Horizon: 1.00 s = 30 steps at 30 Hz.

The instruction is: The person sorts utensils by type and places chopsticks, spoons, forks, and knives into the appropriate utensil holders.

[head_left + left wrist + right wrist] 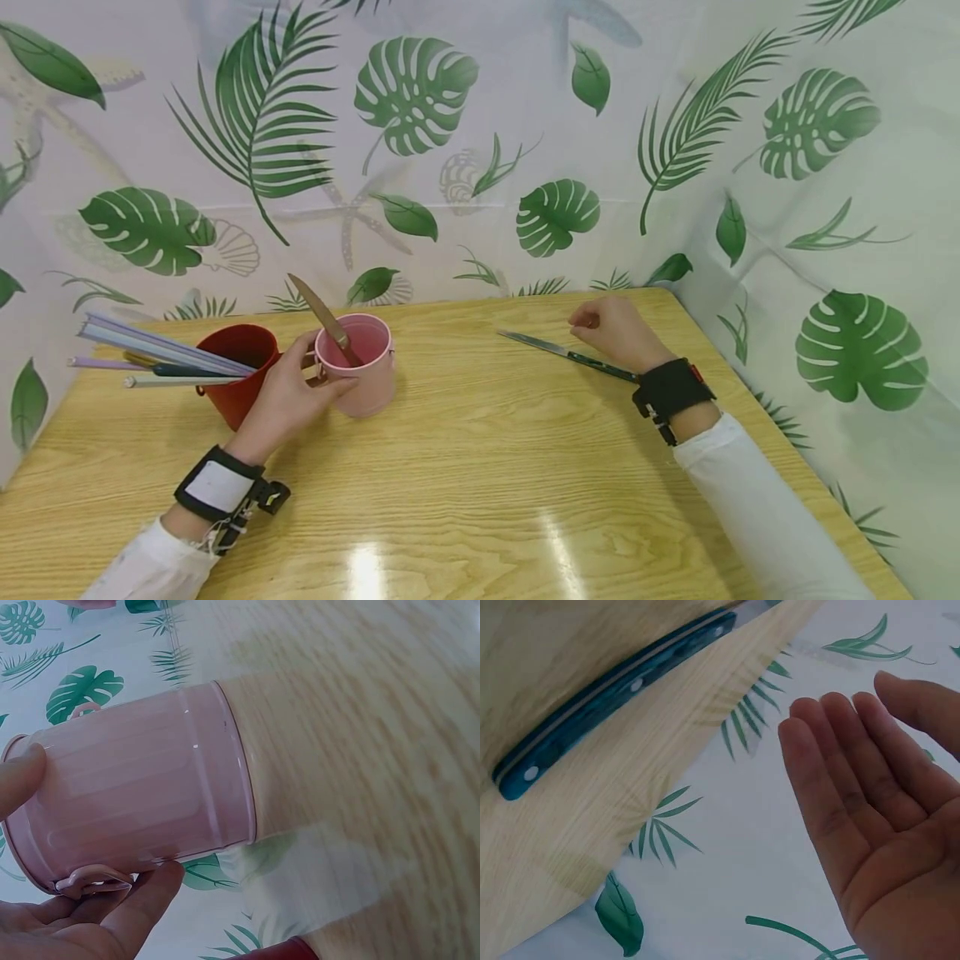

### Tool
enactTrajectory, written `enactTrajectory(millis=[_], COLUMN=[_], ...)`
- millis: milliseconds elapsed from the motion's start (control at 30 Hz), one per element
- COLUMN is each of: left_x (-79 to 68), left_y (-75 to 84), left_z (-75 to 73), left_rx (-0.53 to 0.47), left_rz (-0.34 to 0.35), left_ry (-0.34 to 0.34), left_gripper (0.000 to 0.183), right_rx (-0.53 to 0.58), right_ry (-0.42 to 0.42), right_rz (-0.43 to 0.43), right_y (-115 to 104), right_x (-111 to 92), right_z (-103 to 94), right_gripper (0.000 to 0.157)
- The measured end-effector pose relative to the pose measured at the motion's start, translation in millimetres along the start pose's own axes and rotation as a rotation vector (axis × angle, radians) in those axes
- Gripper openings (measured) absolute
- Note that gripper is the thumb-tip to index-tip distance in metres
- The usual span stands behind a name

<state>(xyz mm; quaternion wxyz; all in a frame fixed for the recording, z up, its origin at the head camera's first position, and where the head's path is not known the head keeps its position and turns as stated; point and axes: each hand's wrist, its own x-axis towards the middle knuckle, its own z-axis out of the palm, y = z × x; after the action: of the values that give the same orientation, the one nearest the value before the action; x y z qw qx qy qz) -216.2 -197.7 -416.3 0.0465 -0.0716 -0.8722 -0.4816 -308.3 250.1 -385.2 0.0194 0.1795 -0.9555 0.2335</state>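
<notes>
My left hand [288,396] holds a small pink bucket [369,390] from its left side. In the left wrist view the thumb [21,776] lies at the bucket's rim, while the other fingers [150,904] are by its side lug. A knife [322,312] leans in this bucket with its blade pointing up. On the table at the right lies another knife [570,354] with a dark green handle [615,697], its blade pointing left. My right hand [618,332] hovers beside that handle, holding nothing, its fingers loosely bent in the right wrist view.
Left of the pink bucket stands a red bucket [236,346], partly behind my left hand. Several long pale sticks [161,343] and a dark-handled item [187,369] lean out of it leftward. The wooden table [465,483] meets leaf-print cloth [465,250] at the back and right.
</notes>
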Motion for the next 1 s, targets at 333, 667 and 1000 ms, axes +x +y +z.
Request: enactTrajectory(millis=[333,667,1000], left_x=[-1.6,-1.8,-1.9], left_y=[3.1,3.8,5.4], left_z=[0.0,-0.3,-1.9], left_rx=[-0.006,-0.004,-0.005], left_rz=[-0.011,-0.03,-0.031], left_ry=[-0.002,-0.002,-0.005], left_gripper=[0.08,0.08,0.081], right_rx=[-0.066,-0.087,-0.113], right_ry=[-0.104,-0.181,-0.202], right_rz=[0.068,0.068,0.074], right_y=[13.1,18.4,15.8], right_x=[13.5,19.0,21.1], right_z=[13.4,20.1,23.0], right_gripper=[0.02,0.018,0.01])
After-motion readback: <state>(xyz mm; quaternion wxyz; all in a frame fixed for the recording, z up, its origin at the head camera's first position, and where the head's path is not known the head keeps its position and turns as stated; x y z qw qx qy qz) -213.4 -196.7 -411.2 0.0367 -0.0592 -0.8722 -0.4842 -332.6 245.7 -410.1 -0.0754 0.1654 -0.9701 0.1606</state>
